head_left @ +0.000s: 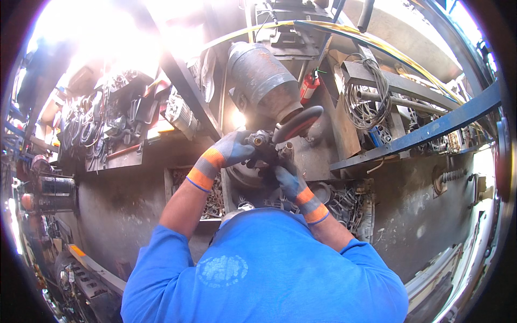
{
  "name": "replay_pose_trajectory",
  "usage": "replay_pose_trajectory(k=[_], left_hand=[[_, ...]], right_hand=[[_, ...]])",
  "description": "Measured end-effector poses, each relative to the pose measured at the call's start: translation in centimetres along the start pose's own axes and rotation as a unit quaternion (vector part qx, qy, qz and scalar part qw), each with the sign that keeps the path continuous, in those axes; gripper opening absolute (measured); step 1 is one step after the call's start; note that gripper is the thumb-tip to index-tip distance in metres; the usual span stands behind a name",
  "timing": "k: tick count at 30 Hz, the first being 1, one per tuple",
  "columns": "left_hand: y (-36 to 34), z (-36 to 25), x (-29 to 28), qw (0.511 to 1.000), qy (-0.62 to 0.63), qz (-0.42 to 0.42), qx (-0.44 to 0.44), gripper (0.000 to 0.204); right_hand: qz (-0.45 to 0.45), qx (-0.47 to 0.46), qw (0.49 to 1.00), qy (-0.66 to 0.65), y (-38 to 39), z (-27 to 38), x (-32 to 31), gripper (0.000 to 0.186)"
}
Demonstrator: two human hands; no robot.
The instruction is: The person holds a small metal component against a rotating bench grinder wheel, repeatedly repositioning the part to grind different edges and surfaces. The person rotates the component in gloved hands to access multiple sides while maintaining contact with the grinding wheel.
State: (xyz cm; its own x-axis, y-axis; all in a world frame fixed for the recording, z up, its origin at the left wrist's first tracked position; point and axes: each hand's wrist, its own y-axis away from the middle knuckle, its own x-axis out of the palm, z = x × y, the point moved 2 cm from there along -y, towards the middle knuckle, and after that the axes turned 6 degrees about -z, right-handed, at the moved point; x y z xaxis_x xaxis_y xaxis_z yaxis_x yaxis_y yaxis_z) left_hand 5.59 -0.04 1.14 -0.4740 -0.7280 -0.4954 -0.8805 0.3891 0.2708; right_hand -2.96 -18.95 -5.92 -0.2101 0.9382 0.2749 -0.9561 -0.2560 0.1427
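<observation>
Both my hands wear grey-blue work gloves with orange bands at the wrists. A dark, knobbly metal part (264,154) with round brass-coloured openings sits between them. My left hand (232,149) is closed round its left side. My right hand (290,182) grips it from the lower right, its fingers partly hidden. Just above the part is the round, reddish-brown disc wheel (299,125) of a large grey bench grinder motor (263,78). The part is very near the wheel's lower left edge; I cannot tell whether they touch.
Below my hands, bins of small metal pieces (212,196) stand left and right. A red fire extinguisher (309,87) is behind the motor. At the right are a coiled cable (370,99) and a blue metal beam (414,131). Tools and parts crowd a board (121,116) at the left.
</observation>
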Motion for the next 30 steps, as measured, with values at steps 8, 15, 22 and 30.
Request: replay_pose_trajectory(k=[8, 15, 22, 30], left_hand=[[1.3, -2.7, 0.0, 0.999, 0.041, 0.003, -0.022, 0.042], [2.3, -1.5, 0.3, 0.997, 0.037, -0.060, 0.032, 0.049], [1.8, -0.6, 0.8, 0.990, 0.137, -0.014, 0.016, 0.047], [2.3, -0.1, 1.4, 0.991, 0.124, -0.050, 0.027, 0.045]], right_hand=[[-0.017, 0.038, 0.999, -0.022, -0.5, -0.7, -0.2, 0.039], [0.015, -0.091, 0.994, 0.054, 1.3, 4.9, 1.9, 0.038], [0.003, 0.033, 0.999, 0.003, 1.2, 3.0, 0.8, 0.040], [-0.021, -0.038, 0.997, 0.057, 1.8, 2.8, 0.8, 0.039]])
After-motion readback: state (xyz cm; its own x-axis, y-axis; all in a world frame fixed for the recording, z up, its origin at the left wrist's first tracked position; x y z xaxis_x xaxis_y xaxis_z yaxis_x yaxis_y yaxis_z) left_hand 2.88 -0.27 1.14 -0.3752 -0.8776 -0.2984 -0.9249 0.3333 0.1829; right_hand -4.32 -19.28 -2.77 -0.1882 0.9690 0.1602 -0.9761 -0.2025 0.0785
